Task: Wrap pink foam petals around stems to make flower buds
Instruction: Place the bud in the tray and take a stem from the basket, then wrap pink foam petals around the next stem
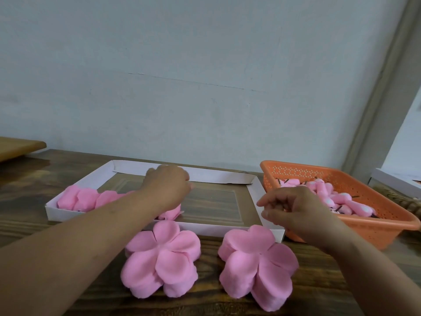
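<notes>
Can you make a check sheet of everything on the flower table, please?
Surface: dark wooden table.
Job's things: two stacks of pink flower petals at the front; more petals in the white tray; finished buds with dark stems in the orange basket.
Clutter: wooden board far left; white box far right.
Hands: left hand reaches into the tray; right hand curled, whether it holds a stem cannot be told.
Cables: nothing seen.
Surroundings: pale wall.
</notes>
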The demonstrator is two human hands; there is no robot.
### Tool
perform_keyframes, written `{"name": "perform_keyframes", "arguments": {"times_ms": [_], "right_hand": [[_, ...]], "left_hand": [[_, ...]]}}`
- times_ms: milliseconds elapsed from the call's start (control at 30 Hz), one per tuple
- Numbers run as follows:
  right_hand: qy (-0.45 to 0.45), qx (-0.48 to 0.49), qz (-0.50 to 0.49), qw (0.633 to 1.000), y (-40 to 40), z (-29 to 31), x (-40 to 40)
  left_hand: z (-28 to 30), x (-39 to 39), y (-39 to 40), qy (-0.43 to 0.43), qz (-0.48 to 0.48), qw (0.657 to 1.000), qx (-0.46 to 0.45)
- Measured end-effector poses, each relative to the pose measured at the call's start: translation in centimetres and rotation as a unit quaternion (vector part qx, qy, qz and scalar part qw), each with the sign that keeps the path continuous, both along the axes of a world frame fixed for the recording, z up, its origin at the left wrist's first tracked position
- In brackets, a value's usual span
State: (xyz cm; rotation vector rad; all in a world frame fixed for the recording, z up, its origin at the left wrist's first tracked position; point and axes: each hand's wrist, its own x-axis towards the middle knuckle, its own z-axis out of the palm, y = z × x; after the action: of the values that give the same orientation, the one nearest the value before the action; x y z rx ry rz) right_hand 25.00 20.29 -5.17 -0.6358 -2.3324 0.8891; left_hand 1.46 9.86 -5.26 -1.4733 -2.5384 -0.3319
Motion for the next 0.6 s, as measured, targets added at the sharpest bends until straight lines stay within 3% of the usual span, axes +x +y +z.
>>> {"name": "perform_keyframes", "arguments": {"times_ms": [100,233,367,600], "right_hand": [[-0.046,0.062,-0.010,0.997,0.1,-0.3,-0.2],[-0.125,0.171,-0.013,0.977,0.4,-0.7,0.0],[-0.207,0.235,0.008,0.950,0.3,-1.0,-0.1],[-0.214,0.225,0.002,0.951,0.1,-0.8,0.0]], "left_hand": [[1.6,3.3,-0.5,-0.086,-0.089,0.990,0.074],[1.3,7.7,-1.3,-0.187,-0.193,0.962,0.053],[-0.3,9.9,-1.6,-0.199,-0.210,0.957,-0.011],[-1.5,10.7,-1.9,-0.138,-0.206,0.969,-0.014]]}}
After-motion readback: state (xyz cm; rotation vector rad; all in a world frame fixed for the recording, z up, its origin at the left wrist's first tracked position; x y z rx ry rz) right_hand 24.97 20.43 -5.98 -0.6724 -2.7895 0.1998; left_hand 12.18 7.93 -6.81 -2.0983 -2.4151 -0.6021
